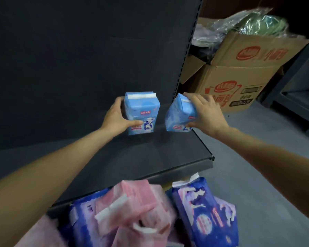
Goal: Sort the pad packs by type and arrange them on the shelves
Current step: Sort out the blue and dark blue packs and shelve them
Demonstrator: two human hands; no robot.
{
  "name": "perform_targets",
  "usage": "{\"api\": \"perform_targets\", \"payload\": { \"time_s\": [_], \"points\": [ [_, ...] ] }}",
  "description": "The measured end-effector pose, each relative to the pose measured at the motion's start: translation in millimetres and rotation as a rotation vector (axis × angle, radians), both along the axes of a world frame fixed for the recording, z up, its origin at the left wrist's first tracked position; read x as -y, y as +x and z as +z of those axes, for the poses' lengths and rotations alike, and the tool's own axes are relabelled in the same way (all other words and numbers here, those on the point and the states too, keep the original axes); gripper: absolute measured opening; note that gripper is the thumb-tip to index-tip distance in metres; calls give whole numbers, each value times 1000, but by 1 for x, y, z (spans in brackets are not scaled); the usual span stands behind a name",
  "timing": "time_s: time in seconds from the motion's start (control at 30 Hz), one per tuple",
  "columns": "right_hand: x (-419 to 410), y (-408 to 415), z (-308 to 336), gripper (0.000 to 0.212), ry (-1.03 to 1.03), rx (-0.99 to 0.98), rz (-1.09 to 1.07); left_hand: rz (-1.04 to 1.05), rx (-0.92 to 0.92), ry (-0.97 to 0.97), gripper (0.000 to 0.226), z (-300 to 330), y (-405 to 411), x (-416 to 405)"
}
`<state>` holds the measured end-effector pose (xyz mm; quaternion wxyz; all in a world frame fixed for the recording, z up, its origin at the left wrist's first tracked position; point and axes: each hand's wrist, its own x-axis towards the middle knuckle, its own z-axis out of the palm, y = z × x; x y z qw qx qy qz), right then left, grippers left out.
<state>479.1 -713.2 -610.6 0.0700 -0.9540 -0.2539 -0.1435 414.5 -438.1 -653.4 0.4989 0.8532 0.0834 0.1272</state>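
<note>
Head view: the left hand (117,115) grips an upright light-blue pad pack (141,115) at the back of the dark shelf (150,157). Just beside it, the right hand (206,114) holds a second light-blue pack (179,115), tilted. Pink and purple packs (141,211) lie below.

— The light blue packs?
— One pack (142,114) upright at the shelf's (114,157) back; the second pack (179,114) at its 3 o'clock, tilted, near the shelf's edge.
— The rest?
— Pink packs (132,207) and dark blue packs (205,211) heaped at 6 o'clock.

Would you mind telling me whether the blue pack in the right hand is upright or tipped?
Tipped: the blue pack leans left in the right hand.
</note>
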Motion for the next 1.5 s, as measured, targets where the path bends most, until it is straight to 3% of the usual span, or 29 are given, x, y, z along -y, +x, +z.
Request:
{"api": "perform_targets", "payload": {
  "time_s": [0.27, 0.67, 0.93, 1.1, 1.23, 1.4, 1.5],
  "points": [
    [-18, 130, -53, 95, -58, -55, 153, 143, -77, 85, 81, -43, 97, 10],
    [-58, 228, -68, 90, -159, -29, 137, 310, -85, 170, 74, -78, 178, 1],
    [-61, 242, -94, 88, -76, -115, 62, 263, -111, 248, 67, -84, 188, -6],
    [-64, 242, -100, 88, -128, -109, 5, 236, -114, 308, 68, -84, 192, 3],
    [-66, 234, -91, 75, -272, -73, -19, 285, -227, 459, 70, -77, 195, 10],
    [-53, 210, -74, 79, -272, 23, 89, 307, -423, 475, 85, -56, 183, 14],
    [-43, 184, -63, 74, -90, -110, 243, 340, -392, 360, 68, -32, 159, 21]
  ]
}}
